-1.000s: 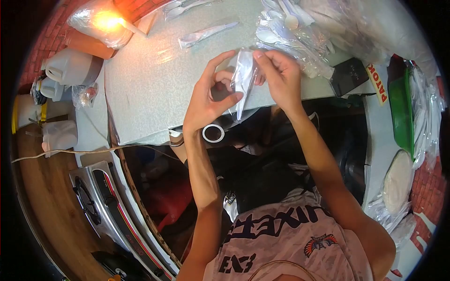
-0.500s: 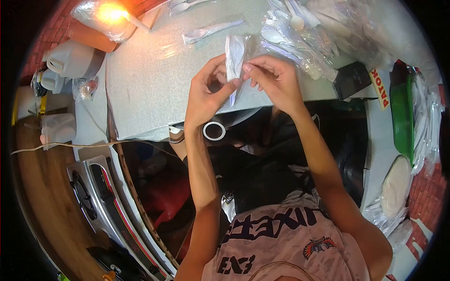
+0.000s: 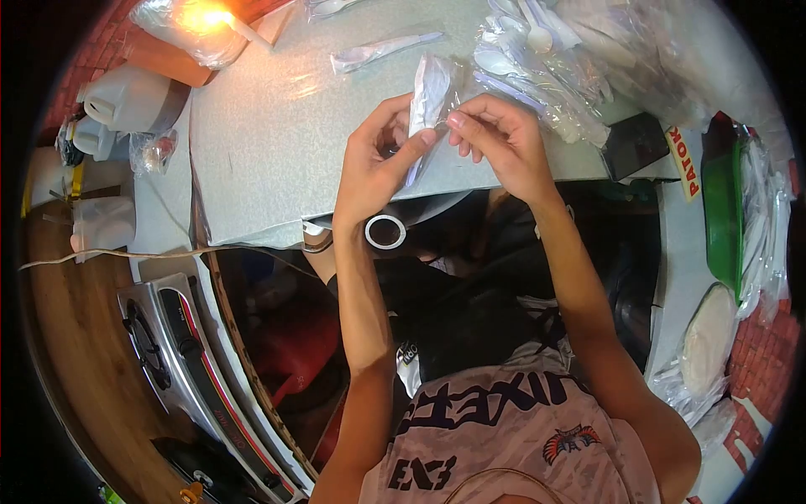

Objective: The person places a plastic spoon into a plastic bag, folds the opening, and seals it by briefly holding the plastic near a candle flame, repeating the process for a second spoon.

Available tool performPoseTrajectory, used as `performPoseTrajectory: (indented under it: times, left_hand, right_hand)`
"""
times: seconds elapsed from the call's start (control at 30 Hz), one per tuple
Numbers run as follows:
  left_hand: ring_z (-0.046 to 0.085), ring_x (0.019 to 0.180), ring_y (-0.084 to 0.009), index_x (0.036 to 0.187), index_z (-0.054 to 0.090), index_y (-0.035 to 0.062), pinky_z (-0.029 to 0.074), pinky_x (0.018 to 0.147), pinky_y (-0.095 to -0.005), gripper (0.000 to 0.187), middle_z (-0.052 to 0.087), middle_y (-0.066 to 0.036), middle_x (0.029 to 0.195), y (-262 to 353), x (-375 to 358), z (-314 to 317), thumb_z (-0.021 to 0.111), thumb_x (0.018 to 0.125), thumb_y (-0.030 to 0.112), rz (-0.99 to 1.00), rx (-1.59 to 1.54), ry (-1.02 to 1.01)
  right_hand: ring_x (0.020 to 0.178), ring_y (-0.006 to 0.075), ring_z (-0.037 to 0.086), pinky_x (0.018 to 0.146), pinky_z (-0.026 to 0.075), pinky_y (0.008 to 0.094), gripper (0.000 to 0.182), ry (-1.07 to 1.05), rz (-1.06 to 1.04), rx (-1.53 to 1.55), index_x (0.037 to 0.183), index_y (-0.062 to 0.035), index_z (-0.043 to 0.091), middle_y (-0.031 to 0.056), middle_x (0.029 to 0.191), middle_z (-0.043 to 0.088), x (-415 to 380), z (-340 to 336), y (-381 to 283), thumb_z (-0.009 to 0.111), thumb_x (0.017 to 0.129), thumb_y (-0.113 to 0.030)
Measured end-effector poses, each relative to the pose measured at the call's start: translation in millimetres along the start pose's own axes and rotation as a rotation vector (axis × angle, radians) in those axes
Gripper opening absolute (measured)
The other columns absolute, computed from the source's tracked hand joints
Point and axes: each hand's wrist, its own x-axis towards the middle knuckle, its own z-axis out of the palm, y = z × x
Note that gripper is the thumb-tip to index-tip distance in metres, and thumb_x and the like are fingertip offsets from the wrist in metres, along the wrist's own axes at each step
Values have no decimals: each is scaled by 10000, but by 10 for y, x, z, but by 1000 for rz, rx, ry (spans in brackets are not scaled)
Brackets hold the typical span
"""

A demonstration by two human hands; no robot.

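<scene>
My left hand (image 3: 378, 160) grips a wrapped cutlery packet (image 3: 430, 92), a white napkin with pale plastic cutlery in a clear sleeve. The packet stands slightly tilted above the table's front edge, its narrow pale end showing below my thumb. On its right side, my right hand (image 3: 504, 143) is closed in a pinch at the edge of the clear plastic. Another wrapped packet (image 3: 386, 52) lies flat just beyond. A heap of clear-wrapped spoons (image 3: 512, 63) is to the right of the hands.
The pale table (image 3: 277, 151) ends in front of my lap. A dark box (image 3: 634, 144) lies at its right corner near a green tray (image 3: 722, 218). A glowing lamp (image 3: 214, 18) and plastic jugs (image 3: 134, 101) stand left. A gas stove (image 3: 180, 336) is at lower left.
Both hands and the packet have shifted slightly right in view. The right fingers have drawn a little away from the packet, and the clear plastic spreads wider on that side.
</scene>
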Motion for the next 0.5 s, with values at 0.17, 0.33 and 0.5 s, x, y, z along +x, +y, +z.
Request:
performPoseTrajectory:
  times: [0.17, 0.33, 0.5]
  left_hand:
    - [629, 1070, -142, 1370, 574, -17, 479, 951, -304, 444, 701, -94, 1200, -7, -1, -17, 723, 963, 80, -34, 16, -41]
    - [630, 1074, -143, 1372, 569, -26, 481, 950, -303, 445, 696, -98, 1210, -46, 6, -25, 717, 965, 79, -19, 7, -55]
    - [607, 907, -92, 1345, 606, -10, 487, 843, -274, 429, 698, -31, 1017, -21, 4, -7, 727, 941, 69, 9, -1, -22]
  right_hand:
    - [726, 67, 586, 646, 457, 224, 163, 5, -26, -15, 1010, -9, 700, 23, 841, 682, 3, -4, 25, 681, 1012, -172]
    - [724, 66, 584, 651, 455, 224, 163, 2, -30, -2, 1020, -12, 707, 26, 855, 695, 8, -7, 22, 686, 1008, -173]
    - [730, 50, 584, 669, 458, 217, 175, 15, -71, -216, 976, -8, 722, 10, 854, 706, 20, 53, 85, 706, 994, -181]
